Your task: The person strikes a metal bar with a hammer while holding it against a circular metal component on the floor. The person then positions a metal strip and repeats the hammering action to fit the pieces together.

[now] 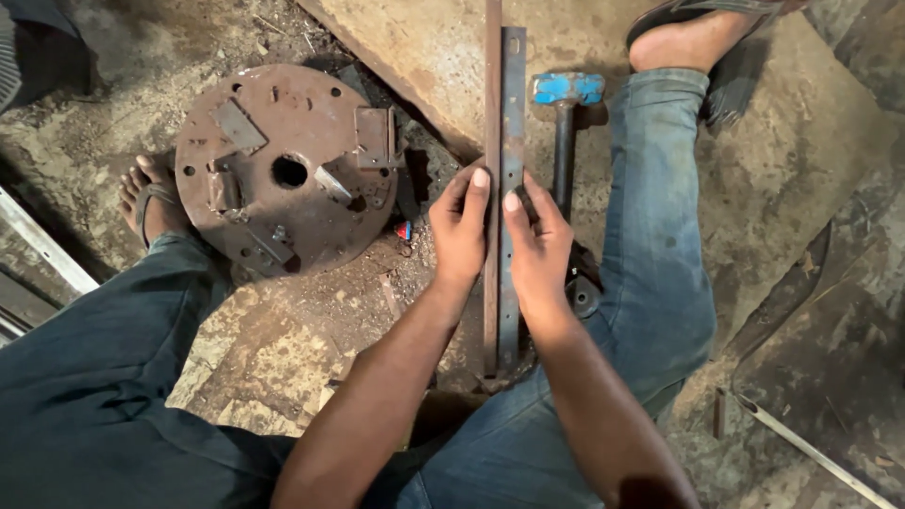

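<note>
Two flat steel strips [502, 188] lie side by side on the floor slab [424, 57], between the knees. Left hand [459, 231] and right hand [539, 247] press fingertips on their edges, nothing gripped. Likely stiff, heavy, sharp-edged; best held mid-length. Blue-headed hammer [566, 104] just beside.

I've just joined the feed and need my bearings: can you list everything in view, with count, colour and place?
Flat metal bars: two, rusty brown and grey, side by side lengthwise on the floor at centre.
Hammer: one, blue head, dark handle, just right of the bars.
Round metal plate: one, rusty brown, with a centre hole and small tabs fixed on it, on the floor at left.
Stone slab: one, tan, under the far ends of the bars.
Thin rod: one, pale, lower right floor.
Feet in sandals: two, one at left, one at top right.
Left hand: fingers on the left bar.
Right hand: fingers on the right bar.
</note>
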